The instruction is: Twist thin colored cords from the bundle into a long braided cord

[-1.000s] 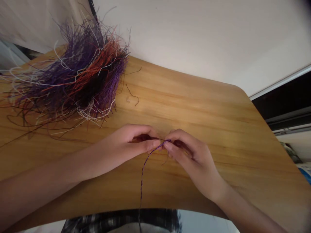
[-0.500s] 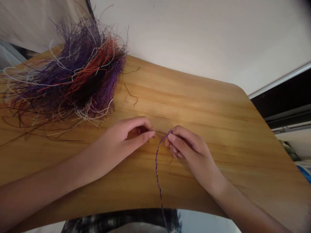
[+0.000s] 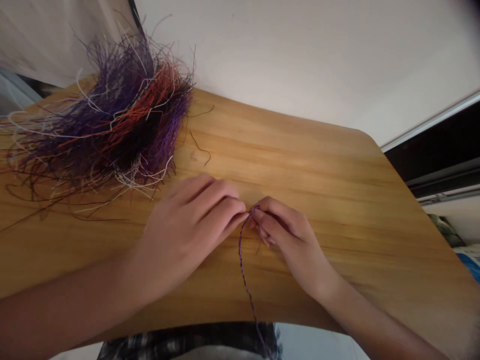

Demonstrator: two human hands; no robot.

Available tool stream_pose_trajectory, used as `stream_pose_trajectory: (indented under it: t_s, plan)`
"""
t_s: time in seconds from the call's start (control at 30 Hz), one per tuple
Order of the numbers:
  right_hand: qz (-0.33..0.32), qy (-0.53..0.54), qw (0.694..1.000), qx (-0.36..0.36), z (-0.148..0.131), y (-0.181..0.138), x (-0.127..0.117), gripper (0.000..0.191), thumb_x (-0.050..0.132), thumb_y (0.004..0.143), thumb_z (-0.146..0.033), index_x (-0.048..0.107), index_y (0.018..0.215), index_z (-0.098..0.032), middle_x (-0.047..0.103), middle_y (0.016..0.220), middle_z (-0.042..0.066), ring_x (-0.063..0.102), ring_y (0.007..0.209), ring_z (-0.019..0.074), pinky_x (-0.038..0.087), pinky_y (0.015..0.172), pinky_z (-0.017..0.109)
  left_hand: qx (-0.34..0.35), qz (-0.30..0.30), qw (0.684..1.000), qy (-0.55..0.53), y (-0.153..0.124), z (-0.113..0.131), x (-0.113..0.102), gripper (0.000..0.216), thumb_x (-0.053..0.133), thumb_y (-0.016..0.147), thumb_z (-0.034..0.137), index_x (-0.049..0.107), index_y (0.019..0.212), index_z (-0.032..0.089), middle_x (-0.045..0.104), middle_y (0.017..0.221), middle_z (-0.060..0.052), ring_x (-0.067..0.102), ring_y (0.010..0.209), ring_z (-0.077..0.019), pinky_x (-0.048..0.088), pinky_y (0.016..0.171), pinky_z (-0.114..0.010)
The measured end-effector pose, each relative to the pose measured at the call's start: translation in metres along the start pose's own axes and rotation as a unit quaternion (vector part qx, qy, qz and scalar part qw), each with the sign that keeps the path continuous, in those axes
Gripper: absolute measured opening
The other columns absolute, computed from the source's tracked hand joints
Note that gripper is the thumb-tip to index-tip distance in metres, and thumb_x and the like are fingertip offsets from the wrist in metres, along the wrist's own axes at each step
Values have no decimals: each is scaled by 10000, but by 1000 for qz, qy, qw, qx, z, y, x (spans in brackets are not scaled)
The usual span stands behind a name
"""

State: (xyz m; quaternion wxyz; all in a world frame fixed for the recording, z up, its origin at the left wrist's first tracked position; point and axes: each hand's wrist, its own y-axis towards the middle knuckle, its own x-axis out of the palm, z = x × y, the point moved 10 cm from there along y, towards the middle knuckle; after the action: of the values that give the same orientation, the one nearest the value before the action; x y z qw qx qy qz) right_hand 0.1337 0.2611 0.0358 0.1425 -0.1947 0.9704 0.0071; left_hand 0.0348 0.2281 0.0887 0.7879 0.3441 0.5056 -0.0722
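Note:
A thin twisted purple and dark cord (image 3: pixel 243 267) curves down from my fingertips and over the table's front edge toward my lap. My right hand (image 3: pixel 287 230) pinches its upper end between thumb and forefinger, where a small bend of cord shows. A short loose strand end pokes out below those fingers. My left hand (image 3: pixel 198 225), back turned up, has its fingertips pressed together right beside the pinched end. In the earlier frame it held a thin dark strand; the strand is now mostly hidden by its fingers.
A big loose heap of purple, orange, black and white strands (image 3: pixel 138 120) lies at the back left of the wooden table (image 3: pixel 300 160). A short dark strand (image 3: pixel 200 145) lies near it. Behind stands a pale wall (image 3: pixel 292 55). Dark patterned cloth (image 3: pixel 195 340) shows below the front edge.
My left hand has rolled over, back upward, and its fingertips have come right up to my right fingers. My right hand has shifted slightly left, still pinching the cord.

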Motion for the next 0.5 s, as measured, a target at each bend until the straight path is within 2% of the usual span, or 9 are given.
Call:
stream_pose_trajectory:
  t_s: [0.13,0.27,0.3,0.37,0.43,0.47,0.5]
  plan:
    - [3,57,998,13,4,2,2,242,494,889,-215,498,649,-185,379,579,-56,358,538,87,308,505,223,94,29,994,56,-8,25,1,175,484,893,128,646,847,175,645,842,-71,535,784,-227,414,716,-380]
    - [32,133,989,64,14,-9,9,242,514,870,-221,476,634,-184,356,576,-56,317,535,84,273,480,210,179,80,977,83,-22,54,-8,223,452,891,109,653,797,115,640,777,-82,556,743,-230,450,674,-380]
    - [41,149,985,82,16,-16,13,227,521,862,-226,490,642,-183,365,577,-54,323,537,84,272,479,206,180,79,977,87,-27,59,-11,253,419,902,108,661,829,100,646,795,-90,570,761,-236,459,697,-390]
    - [52,204,969,127,21,-35,23,211,552,843,-259,500,651,-186,378,593,-51,336,537,81,273,471,196,158,64,982,82,-43,68,-14,308,365,922,110,671,899,90,675,933,-110,592,887,-259,448,843,-421]
    - [-1,274,943,189,25,-58,48,219,564,827,-306,502,652,-191,373,571,-54,337,501,80,265,449,197,133,86,984,78,-68,79,-22,379,313,927,74,685,900,147,694,914,-42,591,906,-210,363,1000,-390]
    - [-10,288,937,198,23,-69,56,237,569,821,-329,505,640,-189,385,560,-51,350,494,81,274,451,199,117,43,989,80,-82,82,-14,402,304,924,58,687,925,181,698,909,-4,585,903,-173,311,1069,-359]
    - [-14,294,934,205,22,-79,62,255,580,813,-350,510,631,-186,409,557,-44,367,495,82,285,456,200,108,100,987,62,-100,88,-24,432,294,911,39,691,875,205,697,826,18,577,850,-153,290,1093,-340]
